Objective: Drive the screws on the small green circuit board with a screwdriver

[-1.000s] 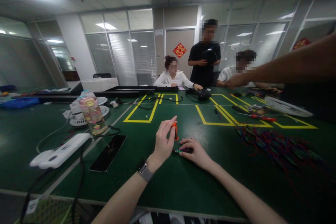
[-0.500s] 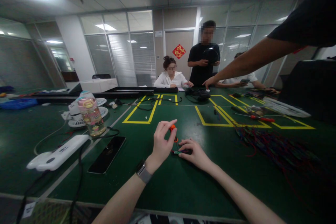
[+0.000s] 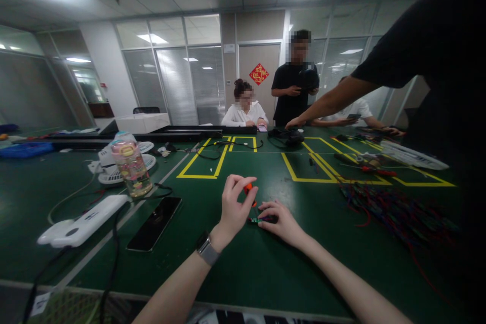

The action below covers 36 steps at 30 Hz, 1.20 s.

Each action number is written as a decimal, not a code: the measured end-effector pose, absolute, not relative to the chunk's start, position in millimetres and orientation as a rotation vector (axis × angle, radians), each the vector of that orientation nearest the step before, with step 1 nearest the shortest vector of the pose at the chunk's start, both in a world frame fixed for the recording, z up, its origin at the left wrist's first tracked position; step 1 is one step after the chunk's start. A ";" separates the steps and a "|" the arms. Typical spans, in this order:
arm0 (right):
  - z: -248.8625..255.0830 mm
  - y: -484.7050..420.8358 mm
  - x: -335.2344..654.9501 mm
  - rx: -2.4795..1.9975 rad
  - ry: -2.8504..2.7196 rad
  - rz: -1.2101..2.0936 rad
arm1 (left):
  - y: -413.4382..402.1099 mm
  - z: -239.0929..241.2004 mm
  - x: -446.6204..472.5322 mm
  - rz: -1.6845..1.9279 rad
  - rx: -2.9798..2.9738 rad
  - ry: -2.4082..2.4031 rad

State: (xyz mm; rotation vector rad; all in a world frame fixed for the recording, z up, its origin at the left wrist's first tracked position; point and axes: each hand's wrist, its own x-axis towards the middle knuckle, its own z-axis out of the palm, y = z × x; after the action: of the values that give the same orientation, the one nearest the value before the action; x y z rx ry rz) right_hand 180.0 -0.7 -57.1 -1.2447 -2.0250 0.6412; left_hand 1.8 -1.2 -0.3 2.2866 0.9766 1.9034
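Note:
My left hand (image 3: 234, 205) pinches the orange handle of a small screwdriver (image 3: 249, 188), held nearly upright. Its thin shaft points down at a little green circuit board (image 3: 255, 220) on the table; I cannot tell whether the tip touches it. With curled fingers, my right hand (image 3: 281, 221) grips the right end of that board, where dark wires show and the fingers hide part of it.
A phone (image 3: 155, 224), a white power strip (image 3: 85, 220) and a drink bottle (image 3: 131, 168) lie or stand to the left. On the right is a heap of wired boards (image 3: 395, 210). A co-worker's arm (image 3: 337, 98) reaches across to a black bundle (image 3: 286, 136).
The co-worker on the right has leaned further in, the arm shifting left over the far side. My left fingers have shifted slightly around the screwdriver handle; my right hand stays put.

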 end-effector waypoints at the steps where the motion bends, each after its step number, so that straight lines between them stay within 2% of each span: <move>1: -57.7 -0.3 180.1 -1.243 -2.025 0.636 | -1.7 -0.1 1.7 1.894 2.287 0.976; 36: -57.0 -0.6 180.7 -1.281 -2.027 0.655 | -0.3 3.2 0.4 1.823 2.253 0.953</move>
State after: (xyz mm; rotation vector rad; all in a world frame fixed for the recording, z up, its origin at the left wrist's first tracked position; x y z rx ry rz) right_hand 180.7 -0.6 -57.0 -1.2808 -2.0266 0.6554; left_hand 0.4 -0.3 3.2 2.2530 0.9531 1.8226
